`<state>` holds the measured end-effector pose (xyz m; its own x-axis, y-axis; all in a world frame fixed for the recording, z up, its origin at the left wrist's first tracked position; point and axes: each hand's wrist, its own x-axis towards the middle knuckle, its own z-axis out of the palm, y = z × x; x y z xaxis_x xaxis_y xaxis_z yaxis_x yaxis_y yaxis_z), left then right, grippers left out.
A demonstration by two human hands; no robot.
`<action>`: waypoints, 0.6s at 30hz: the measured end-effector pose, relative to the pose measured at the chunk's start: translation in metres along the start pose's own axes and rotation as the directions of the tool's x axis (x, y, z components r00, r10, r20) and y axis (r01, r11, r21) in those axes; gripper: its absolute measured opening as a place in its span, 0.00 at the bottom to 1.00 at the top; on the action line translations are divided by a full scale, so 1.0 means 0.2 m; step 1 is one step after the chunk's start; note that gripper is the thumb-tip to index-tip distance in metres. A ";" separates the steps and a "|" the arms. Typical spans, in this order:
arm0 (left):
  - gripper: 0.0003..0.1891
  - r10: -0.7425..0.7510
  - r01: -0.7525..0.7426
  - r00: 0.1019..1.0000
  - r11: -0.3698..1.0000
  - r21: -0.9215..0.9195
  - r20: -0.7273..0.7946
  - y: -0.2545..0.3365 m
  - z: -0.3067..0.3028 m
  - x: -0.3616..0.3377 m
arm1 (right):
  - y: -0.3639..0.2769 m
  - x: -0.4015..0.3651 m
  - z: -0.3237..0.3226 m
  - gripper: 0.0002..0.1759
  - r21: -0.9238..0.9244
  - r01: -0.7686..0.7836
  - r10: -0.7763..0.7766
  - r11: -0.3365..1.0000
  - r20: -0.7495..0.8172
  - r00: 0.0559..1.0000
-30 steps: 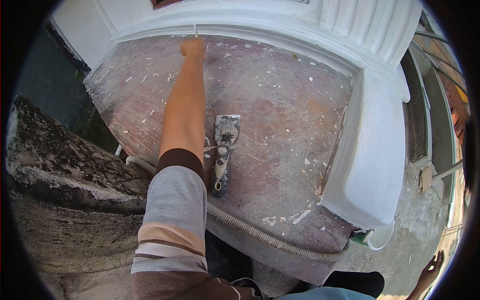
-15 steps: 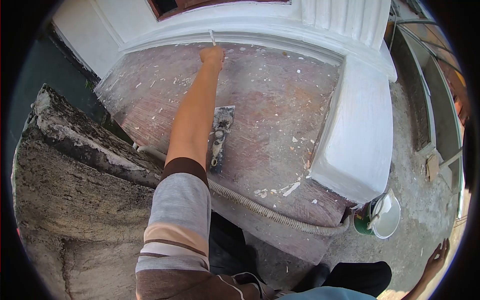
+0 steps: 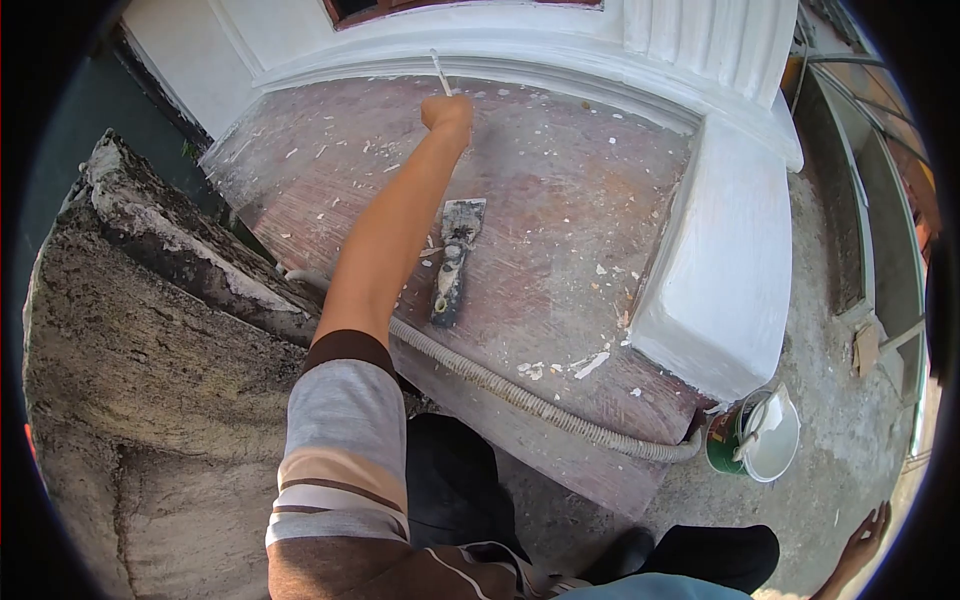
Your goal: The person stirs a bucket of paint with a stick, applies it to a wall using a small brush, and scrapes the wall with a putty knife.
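Note:
My left hand (image 3: 448,115) reaches far forward over the reddish, paint-spotted slab (image 3: 560,240), closed round a thin whitish tool (image 3: 440,72). The tool's far end overlaps the white moulding at the wall's base; whether it touches is unclear. A dirty scraper with a wide blade (image 3: 460,260) lies on the slab, nearer to me than that hand. My right hand (image 3: 866,538) is low at the right edge, fingers apart and nothing visible in it, over the grey floor.
A ribbed hose (image 3: 540,407) runs along the slab's near edge. A green bucket with a white inside (image 3: 770,440) stands right of the slab, below a white block (image 3: 720,270). A rough concrete wall (image 3: 180,350) rises at the left.
The view has shifted slightly. My left hand and the thin tool have moved a little to the right, and the tool now leans more. The whole scraper shows, no longer partly behind my forearm.

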<state>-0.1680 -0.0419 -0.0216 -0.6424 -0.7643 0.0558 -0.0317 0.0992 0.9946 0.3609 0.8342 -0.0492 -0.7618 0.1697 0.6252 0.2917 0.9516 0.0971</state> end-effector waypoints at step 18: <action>0.08 0.078 -0.023 0.992 0.888 0.460 -0.101 -0.12 -0.06 0.83 | -0.17 0.11 -0.15 0.18 -0.054 -0.023 0.027 0.998 0.059 0.998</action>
<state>-0.2652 -0.1787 -0.0344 -0.5626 -0.8145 0.1417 -0.3652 0.3986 0.8413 0.3512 0.7981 -0.0161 -0.7867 0.2098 0.5806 0.3403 0.9321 0.1242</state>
